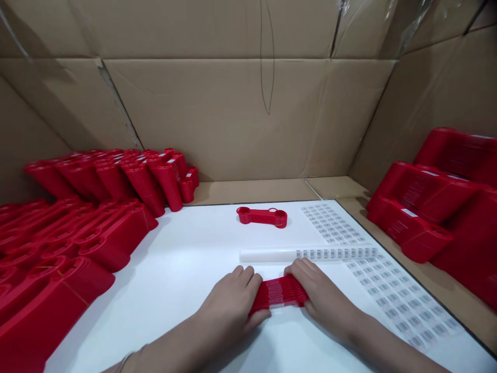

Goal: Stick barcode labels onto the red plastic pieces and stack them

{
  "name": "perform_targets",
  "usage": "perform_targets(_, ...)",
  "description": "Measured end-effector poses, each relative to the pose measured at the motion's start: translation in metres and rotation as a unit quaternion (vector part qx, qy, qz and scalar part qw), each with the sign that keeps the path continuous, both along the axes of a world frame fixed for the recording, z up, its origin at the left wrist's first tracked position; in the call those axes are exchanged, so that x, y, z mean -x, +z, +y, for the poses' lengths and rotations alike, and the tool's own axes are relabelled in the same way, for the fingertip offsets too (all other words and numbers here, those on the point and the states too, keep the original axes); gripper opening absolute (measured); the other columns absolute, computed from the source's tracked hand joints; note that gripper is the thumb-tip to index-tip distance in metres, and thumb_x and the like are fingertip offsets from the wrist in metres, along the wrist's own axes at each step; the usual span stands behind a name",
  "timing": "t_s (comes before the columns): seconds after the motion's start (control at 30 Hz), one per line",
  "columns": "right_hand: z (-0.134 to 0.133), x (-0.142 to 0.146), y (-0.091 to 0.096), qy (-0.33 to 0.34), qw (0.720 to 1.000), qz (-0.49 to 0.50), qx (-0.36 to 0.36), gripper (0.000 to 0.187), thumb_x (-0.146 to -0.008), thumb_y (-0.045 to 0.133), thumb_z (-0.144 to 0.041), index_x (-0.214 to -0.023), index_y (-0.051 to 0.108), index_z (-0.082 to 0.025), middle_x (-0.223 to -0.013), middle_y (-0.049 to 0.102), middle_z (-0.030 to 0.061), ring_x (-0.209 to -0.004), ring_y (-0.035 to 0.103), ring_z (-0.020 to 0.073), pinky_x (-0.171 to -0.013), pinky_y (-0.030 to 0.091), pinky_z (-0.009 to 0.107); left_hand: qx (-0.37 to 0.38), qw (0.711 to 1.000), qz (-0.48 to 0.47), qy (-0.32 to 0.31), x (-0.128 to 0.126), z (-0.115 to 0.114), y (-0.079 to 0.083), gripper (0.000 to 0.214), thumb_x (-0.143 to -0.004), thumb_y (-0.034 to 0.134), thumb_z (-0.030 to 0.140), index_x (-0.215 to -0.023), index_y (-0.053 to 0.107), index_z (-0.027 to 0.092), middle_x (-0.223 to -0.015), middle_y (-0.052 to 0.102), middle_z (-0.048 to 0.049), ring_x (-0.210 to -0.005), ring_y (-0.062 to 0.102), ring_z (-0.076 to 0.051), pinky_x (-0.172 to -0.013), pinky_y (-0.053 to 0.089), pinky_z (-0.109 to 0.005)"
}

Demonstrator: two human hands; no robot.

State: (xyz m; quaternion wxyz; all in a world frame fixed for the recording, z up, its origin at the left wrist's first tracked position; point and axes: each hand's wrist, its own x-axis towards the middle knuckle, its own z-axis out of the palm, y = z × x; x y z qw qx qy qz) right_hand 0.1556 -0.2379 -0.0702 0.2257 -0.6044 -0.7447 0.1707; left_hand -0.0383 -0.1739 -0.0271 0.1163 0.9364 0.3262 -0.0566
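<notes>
A stack of red plastic pieces (280,291) lies low over the white tabletop, gripped at both ends. My left hand (235,298) is closed around its left end, thumb along the near side. Around the right end my right hand (316,290) is closed as well. Ridges of several layers show between the hands; their fingers hide the ends. Just beyond them lies a rolled sheet of barcode labels (272,255). Farther back rests a smaller red piece with two round ends (262,217), touched by neither hand.
Flat barcode label sheets (399,298) cover the table's right side. Many red stacks stand at the left (89,233), with more piled at the right (415,223) beyond the table edge. Cardboard walls (217,114) enclose the back and sides; a thin wire loop (267,103) hangs there.
</notes>
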Motion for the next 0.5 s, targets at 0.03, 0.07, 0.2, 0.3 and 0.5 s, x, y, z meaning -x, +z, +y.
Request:
perform_targets(0.03, 0.0, -0.002, 0.004, 0.002, 1.0, 0.016, 0.012, 0.039, -0.065, 0.041, 0.003, -0.097, 0.054, -0.015, -0.095, 0.055, 0.006, -0.09, 0.045, 0.0193, -0.082, 0.039, 0.035, 0.023, 1.0, 0.006, 0.005, 0.0, 0.003, 0.005, 0.026, -0.08, 0.054, 0.036, -0.094, 0.055, 0.015, -0.098, 0.056, -0.01, -0.084, 0.051, -0.024, -0.072, 0.043, -0.036)
perform_targets(0.07, 0.0, -0.005, 0.01, 0.009, 0.999, 0.035, 0.027, 0.041, -0.065, 0.042, 0.002, -0.101, 0.054, -0.016, -0.098, 0.055, 0.0056, -0.093, 0.046, 0.0189, -0.084, 0.039, 0.034, 0.052, 0.999, 0.008, 0.012, 0.0, 0.007, 0.011, 0.028, -0.078, 0.055, 0.039, -0.093, 0.055, 0.015, -0.096, 0.057, -0.009, -0.083, 0.052, -0.023, -0.07, 0.042, -0.033)
perform_targets(0.2, 0.004, -0.022, 0.056, 0.077, 0.985, 0.072, 0.136, 0.042, -0.079, 0.053, -0.024, -0.12, 0.05, -0.021, -0.117, 0.054, 0.0045, -0.105, 0.05, 0.0184, -0.091, 0.038, 0.03, 0.214, 0.976, -0.002, 0.03, 0.002, 0.036, 0.041, 0.032, -0.074, 0.056, 0.045, -0.091, 0.056, 0.018, -0.08, 0.059, -0.0025, -0.067, 0.052, -0.015, -0.057, 0.038, -0.025)
perform_targets(0.3, 0.02, -0.023, 0.093, 0.084, 0.992, 0.001, 0.099, 0.053, -0.078, 0.055, -0.044, -0.127, 0.047, -0.023, -0.125, 0.051, 0.0063, -0.111, 0.047, 0.0226, -0.088, 0.039, 0.031, 0.31, 0.951, 0.007, 0.01, -0.004, 0.067, 0.061, 0.031, -0.075, 0.056, 0.046, -0.087, 0.056, 0.018, -0.065, 0.053, 0.0013, -0.056, 0.045, -0.01, -0.051, 0.033, -0.022)
perform_targets(0.5, 0.084, 0.008, 0.1, 0.078, 0.969, -0.208, 0.11, 0.02, -0.078, 0.051, -0.033, -0.087, 0.059, -0.017, -0.078, 0.061, 0.0053, -0.064, 0.051, 0.0169, -0.053, 0.031, 0.026, 0.363, 0.931, -0.023, -0.038, -0.027, 0.121, 0.058, 0.033, -0.075, 0.058, 0.046, -0.066, 0.048, 0.015, -0.061, 0.041, 0.0025, -0.055, 0.035, -0.008, -0.051, 0.027, -0.022)
